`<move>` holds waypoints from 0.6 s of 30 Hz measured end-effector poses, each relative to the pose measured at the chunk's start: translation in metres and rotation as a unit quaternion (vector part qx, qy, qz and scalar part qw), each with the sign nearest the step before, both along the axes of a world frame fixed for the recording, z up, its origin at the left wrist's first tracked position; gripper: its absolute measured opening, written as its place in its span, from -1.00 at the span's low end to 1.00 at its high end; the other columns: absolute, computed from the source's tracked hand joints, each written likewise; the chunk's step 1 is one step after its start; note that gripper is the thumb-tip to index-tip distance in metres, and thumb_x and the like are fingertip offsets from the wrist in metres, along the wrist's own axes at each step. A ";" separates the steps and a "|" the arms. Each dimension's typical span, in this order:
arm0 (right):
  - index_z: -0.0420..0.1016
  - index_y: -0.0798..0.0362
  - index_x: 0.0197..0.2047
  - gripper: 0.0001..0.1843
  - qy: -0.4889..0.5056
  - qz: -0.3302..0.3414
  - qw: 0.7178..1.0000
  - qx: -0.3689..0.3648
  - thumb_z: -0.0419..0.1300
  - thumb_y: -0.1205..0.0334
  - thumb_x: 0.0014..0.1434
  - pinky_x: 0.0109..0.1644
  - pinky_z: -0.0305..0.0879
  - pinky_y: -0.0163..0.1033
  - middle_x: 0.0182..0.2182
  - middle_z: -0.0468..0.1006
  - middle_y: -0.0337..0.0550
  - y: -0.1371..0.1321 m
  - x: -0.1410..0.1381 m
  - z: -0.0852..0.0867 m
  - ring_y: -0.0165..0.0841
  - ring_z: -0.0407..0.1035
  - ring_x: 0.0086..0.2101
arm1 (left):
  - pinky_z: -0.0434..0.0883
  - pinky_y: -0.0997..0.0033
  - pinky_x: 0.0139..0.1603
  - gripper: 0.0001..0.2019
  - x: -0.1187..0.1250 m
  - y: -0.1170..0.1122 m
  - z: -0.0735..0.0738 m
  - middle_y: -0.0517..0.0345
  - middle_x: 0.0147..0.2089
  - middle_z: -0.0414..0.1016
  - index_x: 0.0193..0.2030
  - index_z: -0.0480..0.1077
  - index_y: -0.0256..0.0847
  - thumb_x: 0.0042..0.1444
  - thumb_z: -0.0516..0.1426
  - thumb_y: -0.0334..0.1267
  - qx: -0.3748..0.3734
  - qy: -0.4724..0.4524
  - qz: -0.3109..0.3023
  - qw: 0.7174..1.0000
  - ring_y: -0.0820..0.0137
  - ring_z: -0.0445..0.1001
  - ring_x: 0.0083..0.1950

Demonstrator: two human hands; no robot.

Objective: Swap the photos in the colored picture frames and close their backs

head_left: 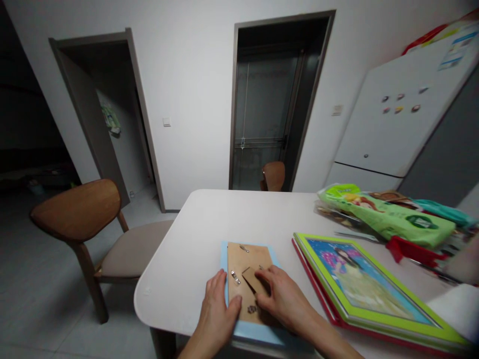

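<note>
A light-blue picture frame (224,259) lies face down near the front edge of the white table (194,234). Its brown backing board (247,257) faces up, with small metal clips on it. My left hand (217,309) rests flat on the frame's left edge, fingers stretched out. My right hand (280,296) lies on the backing board with its fingers pinched on the brown easel stand flap (251,277).
To the right lies a green-framed picture (359,284) on top of a red-edged one. Behind it sit green packets (392,217) and a red object (407,248). A wooden chair (90,219) stands left of the table. A white fridge (400,129) stands at the right.
</note>
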State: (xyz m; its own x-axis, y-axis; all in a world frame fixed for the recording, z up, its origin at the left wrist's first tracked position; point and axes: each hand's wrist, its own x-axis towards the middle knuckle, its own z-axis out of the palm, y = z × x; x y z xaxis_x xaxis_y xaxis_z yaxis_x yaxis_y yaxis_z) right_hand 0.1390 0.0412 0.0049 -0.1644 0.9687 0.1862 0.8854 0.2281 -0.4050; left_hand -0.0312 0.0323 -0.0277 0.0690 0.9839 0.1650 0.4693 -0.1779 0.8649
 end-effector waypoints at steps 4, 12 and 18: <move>0.44 0.10 -0.23 -0.63 0.006 -0.009 1.000 0.012 0.04 0.26 -0.15 -0.22 0.16 -0.27 -0.37 0.40 -0.06 -0.002 -0.007 0.025 -0.28 0.28 -0.31 | 0.19 0.30 -0.01 -0.60 0.003 0.008 0.012 -0.04 -0.10 0.37 -0.11 0.28 -0.32 -0.12 0.06 -0.17 -0.033 -0.116 0.007 0.993 0.23 0.29 -0.05; 0.36 0.11 -0.11 -0.60 0.076 -0.012 0.996 0.041 -0.03 0.12 0.01 -0.19 0.19 -0.24 -0.28 0.42 -0.04 -0.001 0.001 0.021 -0.29 0.31 -0.28 | 0.33 0.44 -0.45 -0.69 -0.046 0.021 0.019 0.17 -0.47 0.45 -0.34 0.26 -0.27 -0.03 -0.06 -0.04 -0.084 -0.198 0.017 0.976 0.36 0.43 -0.44; 0.24 0.27 0.00 -0.48 -0.042 -0.109 0.993 0.007 -0.01 0.19 -0.03 -0.16 0.16 -0.16 -0.24 0.42 0.13 0.012 0.043 -0.031 -0.17 0.32 -0.23 | 0.28 0.50 -0.52 -0.74 -0.102 0.027 0.008 0.25 -0.57 0.40 -0.46 0.29 -0.25 -0.10 0.01 -0.07 -0.090 -0.146 0.080 0.982 0.39 0.39 -0.51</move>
